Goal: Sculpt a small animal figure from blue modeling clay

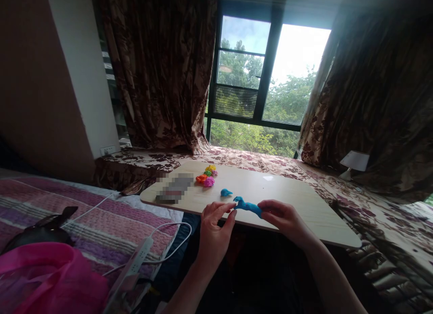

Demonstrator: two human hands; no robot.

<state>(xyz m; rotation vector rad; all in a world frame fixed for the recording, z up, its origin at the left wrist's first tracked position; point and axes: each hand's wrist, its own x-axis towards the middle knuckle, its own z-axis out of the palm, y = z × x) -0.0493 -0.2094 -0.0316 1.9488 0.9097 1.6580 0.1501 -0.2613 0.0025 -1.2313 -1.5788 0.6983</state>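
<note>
A long, uneven piece of blue modelling clay (248,206) is stretched between my two hands above the near edge of the table. My left hand (218,219) pinches its left end, where the clay bends into a ragged hook, between thumb and forefinger. Around the right end the fingers of my right hand (282,217) are closed, with the fingertips partly hiding the clay. Just beyond, a smaller blue clay lump (225,192) with a pointed tip lies on the tabletop. Farther back sit orange (200,179), pink (209,182), green (207,173) and yellow clay lumps (211,168), bunched together.
The pale wooden table (297,196) has rounded corners. A blurred-out flat object (175,188) lies on its left part. At left are a striped bed (135,210), a power strip (138,255) with a white cable, and a pink bag (54,278). A small lamp (354,161) stands right.
</note>
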